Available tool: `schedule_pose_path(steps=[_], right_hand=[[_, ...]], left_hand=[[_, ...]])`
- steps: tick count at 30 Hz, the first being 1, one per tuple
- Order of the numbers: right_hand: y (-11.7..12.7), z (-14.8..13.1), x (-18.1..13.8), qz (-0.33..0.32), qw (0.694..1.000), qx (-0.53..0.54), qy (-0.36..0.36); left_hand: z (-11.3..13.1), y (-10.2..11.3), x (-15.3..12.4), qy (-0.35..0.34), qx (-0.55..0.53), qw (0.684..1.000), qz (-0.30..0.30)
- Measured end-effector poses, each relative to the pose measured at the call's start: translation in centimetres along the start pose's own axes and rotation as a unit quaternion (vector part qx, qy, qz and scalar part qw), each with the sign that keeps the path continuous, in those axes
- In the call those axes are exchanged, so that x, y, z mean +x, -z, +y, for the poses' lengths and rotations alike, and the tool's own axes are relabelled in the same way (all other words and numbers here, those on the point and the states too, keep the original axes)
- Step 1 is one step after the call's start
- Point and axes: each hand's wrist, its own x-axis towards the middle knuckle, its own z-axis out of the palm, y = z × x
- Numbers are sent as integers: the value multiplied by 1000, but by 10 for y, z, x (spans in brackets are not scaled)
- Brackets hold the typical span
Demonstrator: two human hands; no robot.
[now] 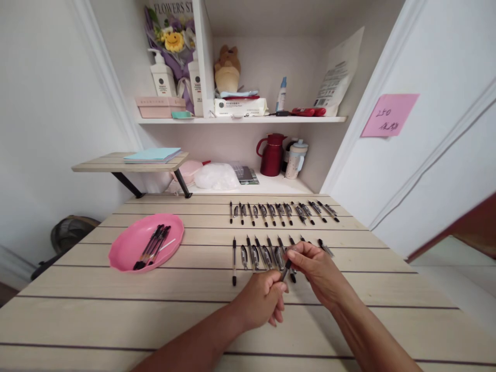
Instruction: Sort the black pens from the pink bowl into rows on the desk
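Observation:
Between my two hands a black pen is held at a slant above the table. My left hand is closed round its lower end, and the fingers of my right hand pinch near its upper end. Whatever lies right at the right fingertips is too small to make out. Below and behind my hands runs a near row of pens, among them one pen at its left end, with dark clipped caps lying between them. My right hand hides part of this row. Farther back lies a second row of similar pens and caps.
On the left of the slatted table sits a pink plate holding several pens. Behind it stands a small raised shelf bearing blue paper. A red jug and a lidded cup stand in the cabinet.

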Motion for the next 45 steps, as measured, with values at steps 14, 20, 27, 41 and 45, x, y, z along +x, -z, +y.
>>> schedule_pose_path(steps=[14, 20, 27, 41, 45], right_hand=[[6, 2, 0, -34, 999, 18, -20], [7, 4, 0, -12, 1000, -7, -18], [8, 6, 1, 4, 1000, -10, -1], [15, 6, 6, -9, 998, -64, 11], [55, -11, 30, 98, 957, -268, 52]], left_hand=[[-3, 0, 3, 3, 4, 1000, -4], [-3, 0, 2, 2, 13, 1000, -1], [-2, 0, 2, 8, 12, 1000, -1], [2, 0, 1, 19, 15, 1000, 11], [6, 1, -1, 20, 2, 1000, 7]])
